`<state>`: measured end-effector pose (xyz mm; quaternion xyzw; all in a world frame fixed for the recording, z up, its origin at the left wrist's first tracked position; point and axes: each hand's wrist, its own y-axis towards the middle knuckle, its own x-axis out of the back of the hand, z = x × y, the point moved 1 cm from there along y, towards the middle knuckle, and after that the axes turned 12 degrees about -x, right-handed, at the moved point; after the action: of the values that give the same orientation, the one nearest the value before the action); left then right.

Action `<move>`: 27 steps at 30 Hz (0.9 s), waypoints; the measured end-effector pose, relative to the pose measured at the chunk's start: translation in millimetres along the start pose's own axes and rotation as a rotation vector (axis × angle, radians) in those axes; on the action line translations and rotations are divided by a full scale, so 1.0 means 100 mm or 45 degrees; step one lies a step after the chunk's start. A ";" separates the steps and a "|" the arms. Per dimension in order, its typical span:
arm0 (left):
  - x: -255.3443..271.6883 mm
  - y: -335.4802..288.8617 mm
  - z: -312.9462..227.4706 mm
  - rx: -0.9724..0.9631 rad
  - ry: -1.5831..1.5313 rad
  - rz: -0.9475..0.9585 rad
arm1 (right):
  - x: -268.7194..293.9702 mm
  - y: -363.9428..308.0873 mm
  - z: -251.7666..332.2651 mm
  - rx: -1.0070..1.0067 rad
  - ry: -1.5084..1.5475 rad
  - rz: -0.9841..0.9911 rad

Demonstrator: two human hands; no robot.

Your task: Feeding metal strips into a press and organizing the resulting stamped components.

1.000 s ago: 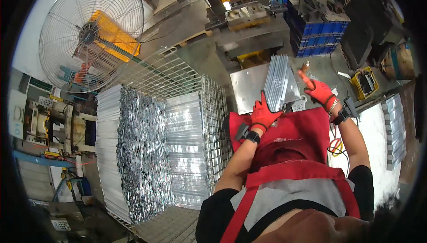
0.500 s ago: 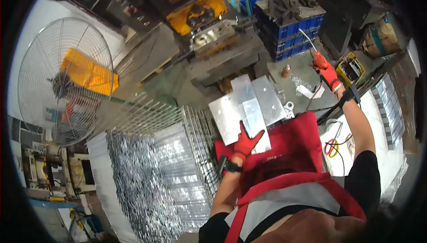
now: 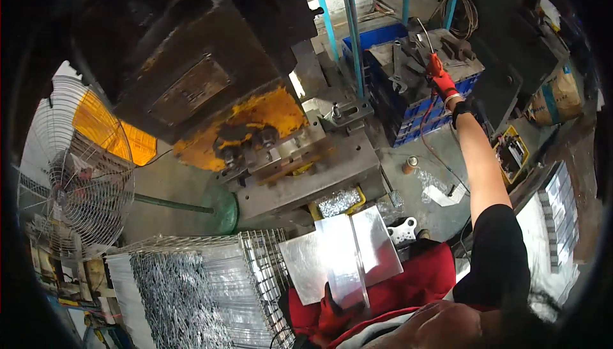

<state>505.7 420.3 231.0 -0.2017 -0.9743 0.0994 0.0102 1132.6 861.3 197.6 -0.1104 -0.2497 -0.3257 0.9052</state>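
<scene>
Silver channel piece: the narrow metal piece (image 3: 338,253) lies lengthwise over two flat silver plates (image 3: 301,261), above the red apron (image 3: 426,271).
Left hand: the gloved left hand (image 3: 332,316) is at the near end of the piece, thumb upright against it; whether it grips or only steadies, I cannot tell.
Right hand: the gloved right hand (image 3: 443,83) is closed around an orange-handled blow gun (image 3: 435,63), its thin bent tube pointing up and its red hose (image 3: 425,124) hanging below.
Latest change: the right arm now reaches far forward, so the gun is above the blue crates (image 3: 415,116), well apart from the metal; by my judgement, no blowing reaches the piece at this moment.
Against earlier: a second ago the gun is beside the plates, then near the yellow toolbox (image 3: 513,154); the left hand stays on the metal throughout.
Crate top: a wrench (image 3: 397,68) lies near the right hand.
Farther out: the dark press (image 3: 191,84) fills more of the view than before.
</scene>
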 end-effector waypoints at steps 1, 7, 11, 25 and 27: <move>-0.01 -0.03 -0.01 0.030 0.006 -0.038 | -0.24 0.01 0.04 0.060 0.003 -0.006; 0.02 -0.10 -0.09 0.093 0.050 -0.106 | -0.66 -0.28 0.07 0.211 -0.203 -0.149; 0.00 -0.12 -0.06 -0.002 0.096 -0.081 | -0.27 -0.52 -0.08 0.021 -0.012 -0.121; -0.46 -0.58 -0.15 0.049 1.108 -0.284 | 2.55 -4.54 -2.19 -0.486 0.852 -0.180; -0.40 -0.63 0.03 -0.063 1.145 -0.189 | 3.02 -5.30 -2.88 -0.569 0.538 -0.472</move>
<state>518.1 347.7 241.7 -0.1547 -0.8871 -0.0223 0.4344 1100.6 191.1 130.8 -0.1886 0.0047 -0.5466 0.8159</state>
